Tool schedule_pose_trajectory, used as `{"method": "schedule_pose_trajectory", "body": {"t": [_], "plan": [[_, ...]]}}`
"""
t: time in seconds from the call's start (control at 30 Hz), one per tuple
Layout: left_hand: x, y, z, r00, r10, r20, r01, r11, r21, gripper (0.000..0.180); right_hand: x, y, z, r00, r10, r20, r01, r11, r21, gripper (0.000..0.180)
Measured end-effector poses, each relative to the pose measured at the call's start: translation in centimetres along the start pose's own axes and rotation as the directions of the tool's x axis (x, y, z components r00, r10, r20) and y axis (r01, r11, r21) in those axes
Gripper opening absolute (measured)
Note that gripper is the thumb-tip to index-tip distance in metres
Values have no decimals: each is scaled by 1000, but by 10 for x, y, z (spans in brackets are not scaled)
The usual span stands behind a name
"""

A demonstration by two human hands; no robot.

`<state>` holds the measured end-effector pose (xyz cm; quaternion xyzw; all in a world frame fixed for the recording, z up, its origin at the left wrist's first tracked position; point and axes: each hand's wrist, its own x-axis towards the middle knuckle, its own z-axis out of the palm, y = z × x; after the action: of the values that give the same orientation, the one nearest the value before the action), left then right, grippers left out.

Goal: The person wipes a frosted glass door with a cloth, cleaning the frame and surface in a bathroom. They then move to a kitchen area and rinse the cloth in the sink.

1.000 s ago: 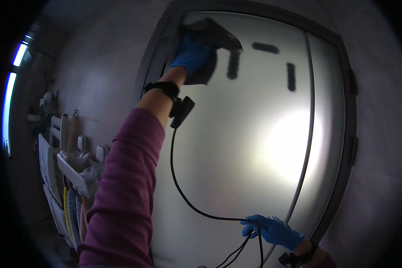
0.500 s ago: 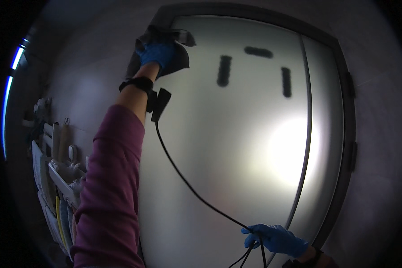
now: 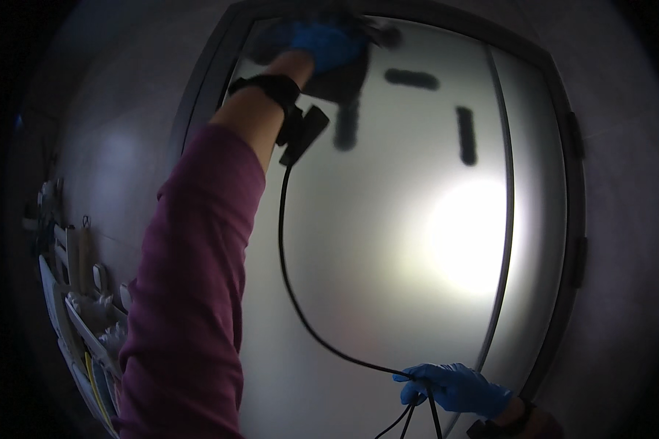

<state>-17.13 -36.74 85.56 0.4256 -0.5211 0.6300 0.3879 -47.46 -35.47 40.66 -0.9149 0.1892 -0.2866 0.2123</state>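
High on a frosted glass door (image 3: 359,241), my left hand (image 3: 331,47), in a blue glove, presses a dark grey cloth (image 3: 342,82) against the upper left of the pane. Motion blurs the cloth and hides how the fingers sit. A small black device (image 3: 304,136) is strapped at the left wrist. From it a black cable (image 3: 288,282) hangs in a long curve to my right hand (image 3: 458,388). That gloved hand is closed around the cable at the lower right, with more loops dangling below.
Dark oblong shapes (image 3: 411,79) show on the upper glass. A bright glow (image 3: 468,238) shines through the lower right. A dark frame (image 3: 572,197) with hinges borders the door, tiled wall (image 3: 622,219) beyond. A white rack (image 3: 88,322) with hanging items stands at left.
My left hand has moved up and to the right with the cloth, which now overlaps the top of the left dark shape. The cable bends more deeply; my right hand is nearly still.
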Motion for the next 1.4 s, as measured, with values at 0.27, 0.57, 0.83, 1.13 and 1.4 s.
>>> {"method": "schedule_pose_trajectory", "body": {"t": [0.27,0.57,0.83,1.13,1.4], "plan": [[-9,-98,11,979,-108,-175,111,994,7,60,-4,-5,-2,998,67,17,-68,991,111,32],[26,-48,-1,961,-272,57,278,951,-138,76,-5,6,3,1000,-5,15,5,1000,-15,29],[67,166,-13,992,105,-72,-98,991,92,70,-42,17,-3,999,35,-32,-34,999,31,30],[-50,160,-26,922,383,56,-299,795,-527,42,-60,11,14,993,-115,11,114,993,39,31],[-73,-19,-12,925,-377,-40,377,926,-16,89,-46,14,34,996,-19,85,20,1000,-7,29]]}}
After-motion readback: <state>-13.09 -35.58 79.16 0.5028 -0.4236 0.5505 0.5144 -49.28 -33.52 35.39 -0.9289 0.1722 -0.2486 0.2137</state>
